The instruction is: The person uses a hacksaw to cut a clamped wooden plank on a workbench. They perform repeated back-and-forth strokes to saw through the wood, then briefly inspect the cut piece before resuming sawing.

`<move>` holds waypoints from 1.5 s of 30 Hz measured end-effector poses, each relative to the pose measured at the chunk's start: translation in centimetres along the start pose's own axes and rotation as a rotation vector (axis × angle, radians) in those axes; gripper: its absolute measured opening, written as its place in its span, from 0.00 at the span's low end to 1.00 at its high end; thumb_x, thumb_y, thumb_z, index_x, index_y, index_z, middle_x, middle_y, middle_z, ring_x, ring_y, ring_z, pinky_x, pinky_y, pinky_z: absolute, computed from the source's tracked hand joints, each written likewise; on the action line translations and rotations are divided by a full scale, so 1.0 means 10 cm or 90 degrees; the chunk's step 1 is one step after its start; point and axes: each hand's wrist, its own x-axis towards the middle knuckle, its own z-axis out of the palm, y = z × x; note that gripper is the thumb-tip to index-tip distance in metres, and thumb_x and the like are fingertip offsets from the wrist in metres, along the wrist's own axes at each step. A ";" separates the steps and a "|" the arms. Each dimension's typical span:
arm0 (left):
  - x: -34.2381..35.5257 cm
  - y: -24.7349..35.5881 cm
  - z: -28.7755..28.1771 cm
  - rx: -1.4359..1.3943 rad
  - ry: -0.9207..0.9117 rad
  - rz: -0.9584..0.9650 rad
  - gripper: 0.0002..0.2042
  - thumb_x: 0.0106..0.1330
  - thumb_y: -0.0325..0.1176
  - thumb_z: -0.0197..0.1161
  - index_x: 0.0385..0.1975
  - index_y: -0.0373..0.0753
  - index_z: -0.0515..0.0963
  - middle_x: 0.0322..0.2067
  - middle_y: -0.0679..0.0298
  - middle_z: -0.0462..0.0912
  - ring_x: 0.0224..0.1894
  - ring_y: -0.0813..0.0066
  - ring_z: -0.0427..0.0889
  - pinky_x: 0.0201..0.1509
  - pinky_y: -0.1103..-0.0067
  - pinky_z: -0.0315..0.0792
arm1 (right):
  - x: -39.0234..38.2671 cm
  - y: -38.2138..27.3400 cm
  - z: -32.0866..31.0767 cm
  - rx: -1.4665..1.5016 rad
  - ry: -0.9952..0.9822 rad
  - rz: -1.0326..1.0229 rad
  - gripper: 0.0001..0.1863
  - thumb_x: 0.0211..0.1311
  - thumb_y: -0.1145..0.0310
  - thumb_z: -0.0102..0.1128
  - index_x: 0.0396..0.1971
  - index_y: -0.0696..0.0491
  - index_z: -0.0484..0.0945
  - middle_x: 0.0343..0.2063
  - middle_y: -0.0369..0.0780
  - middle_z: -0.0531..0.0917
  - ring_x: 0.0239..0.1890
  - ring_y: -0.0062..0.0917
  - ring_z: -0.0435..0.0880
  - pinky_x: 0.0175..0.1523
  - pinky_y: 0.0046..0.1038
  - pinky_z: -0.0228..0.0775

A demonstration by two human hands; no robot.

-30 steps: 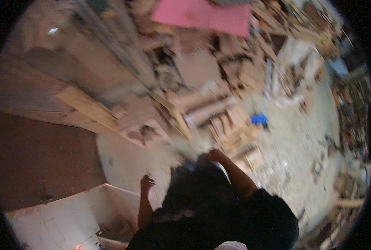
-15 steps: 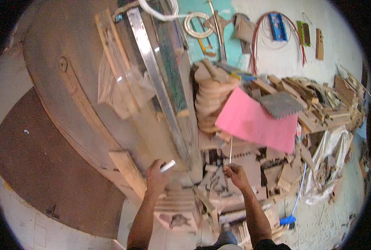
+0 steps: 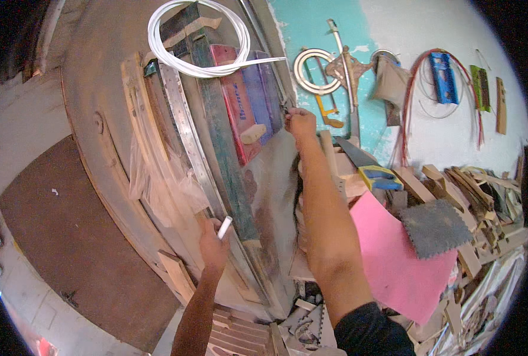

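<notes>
Left hand: your left hand (image 3: 213, 243) has its fingers wrapped around a short white cylinder (image 3: 224, 228), as it does half a second ago.
White cylinder: it slants upward from your grip, in front of the lower part of the steel ruler (image 3: 185, 121) and beside the clear plastic bag (image 3: 178, 190).
Right hand: your right hand (image 3: 302, 126) is the chief change; half a second ago it is low, before the scrap wood, and now it is raised, arm outstretched, to the far edge of the dusty upright panel (image 3: 276, 202).
Right fingers: drawn narrowly together at a small dark fitting (image 3: 285, 109); you cannot tell from this view whether they grip it or merely touch it.
Work in hand: judged from these positions, your right hand is now the active one, while your left simply carries the cylinder.
View: your head is lifted, so the white coil (image 3: 243, 41), the red board (image 3: 228, 95) and the pale wooden block (image 3: 253, 134) now show clearly.
Right of your forearm: a handsaw (image 3: 382, 178) lies above the pink sheet (image 3: 397, 261), which a grey toothed mat (image 3: 436, 228) partly covers.
</notes>
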 end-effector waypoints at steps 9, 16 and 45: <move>0.03 -0.01 0.02 0.222 -0.026 -0.071 0.17 0.58 0.34 0.69 0.39 0.38 0.67 0.34 0.49 0.77 0.35 0.42 0.79 0.36 0.58 0.72 | 0.77 0.66 0.29 -0.540 -0.118 -0.053 0.19 0.52 0.65 0.62 0.43 0.60 0.79 0.42 0.56 0.82 0.49 0.50 0.80 0.55 0.42 0.72; 0.06 0.01 0.00 0.245 -0.073 -0.108 0.17 0.59 0.37 0.68 0.37 0.40 0.65 0.35 0.53 0.77 0.34 0.45 0.81 0.34 0.57 0.73 | 1.28 1.54 0.46 -0.577 -0.120 -0.093 0.22 0.52 0.71 0.61 0.47 0.62 0.72 0.46 0.59 0.78 0.50 0.50 0.79 0.54 0.41 0.73; 0.05 -0.03 0.03 0.208 -0.026 -0.057 0.16 0.56 0.29 0.69 0.36 0.39 0.65 0.33 0.54 0.75 0.32 0.45 0.79 0.31 0.58 0.71 | 1.18 1.35 0.36 -0.446 -0.050 -0.206 0.21 0.56 0.73 0.52 0.51 0.57 0.62 0.38 0.61 0.79 0.45 0.56 0.78 0.50 0.50 0.69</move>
